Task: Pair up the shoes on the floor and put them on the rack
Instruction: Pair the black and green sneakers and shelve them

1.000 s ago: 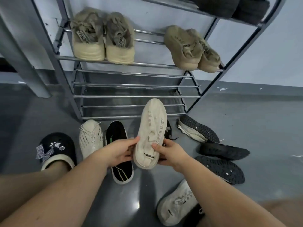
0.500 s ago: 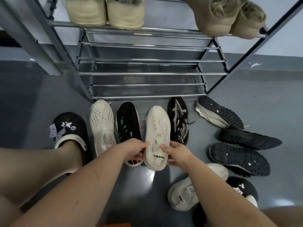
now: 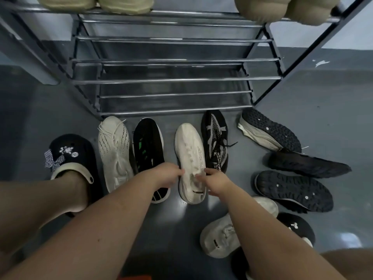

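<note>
1. Chrome rails form the rack [image 3: 173, 79], which is seen at the far side of the grey floor [image 3: 323, 102]; tan shoes [image 3: 260, 9] and pale yellow shoes [image 3: 123, 5] are carried on its upper shelf, cut off by the top edge.
2. Three shoes are laid sole-outward on the floor near the rack's right foot: a black-soled pale shoe [image 3: 270, 130], a black shoe [image 3: 308, 164] on its side, and a studded black sole [image 3: 292, 190].
3. A row is lined up just before the rack's lowest rail: a white knit sneaker [image 3: 115, 150], a black-and-green sneaker [image 3: 148, 146], a cream sneaker [image 3: 190, 150] and a black patterned sneaker [image 3: 216, 138].
4. A second cream sneaker [image 3: 222, 235] is lain nearer the person, partly hidden by the right forearm.
5. A black clog [image 3: 68, 154] with a checked bow is worn on the left foot; another black clog [image 3: 296, 227] is seen at the right.
6. The cream sneaker in the row is pinched at its heel end from both sides: the left hand [image 3: 167, 175] is curled against its left edge, the right hand [image 3: 216, 180] against its right edge.
</note>
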